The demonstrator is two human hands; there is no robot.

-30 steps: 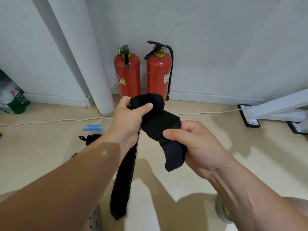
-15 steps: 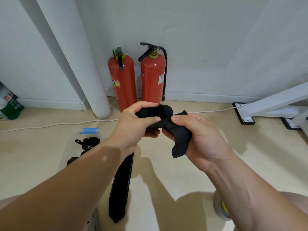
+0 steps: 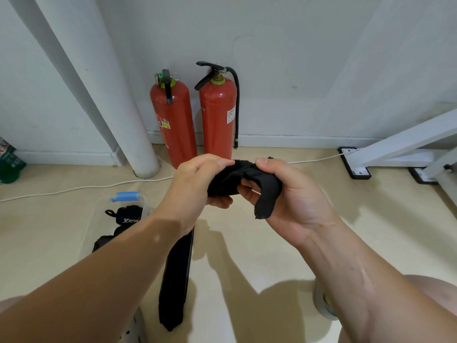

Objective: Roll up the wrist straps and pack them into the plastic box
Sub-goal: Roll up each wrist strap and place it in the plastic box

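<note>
Both hands are raised above the floor (image 3: 284,256), in front of the wall. The left hand (image 3: 197,184) has its grip clamped on the rolled part of a black wrist strap (image 3: 230,181), thumb on top and fingers below. The right hand (image 3: 296,201) pinches the same strap just beside the roll, and the loose end (image 3: 264,206) hangs down over its palm. The two hands are almost touching.

A second wrist strap (image 3: 176,276) lies flat and unrolled on the floor under the left forearm; its near end stops close to the lower edge of the view. Just left of it stands the clear plastic box (image 3: 103,201) with a blue latch (image 3: 126,195) on its far rim. Inside I count two rolled straps: one with white letters (image 3: 128,216) and one darker roll (image 3: 103,240), partly hidden by the forearm.

Against the wall stand two red fire extinguishers (image 3: 173,120), side by side, right of a white pipe (image 3: 118,95). One white cable (image 3: 86,186) runs along the floor behind the box. On the right, a white frame (image 3: 395,147) rests on black feet, and beige floor lies between it and the hands. One roll of tape (image 3: 324,303) shows beside the right forearm. A green bag (image 3: 10,164) touches the left edge
</note>
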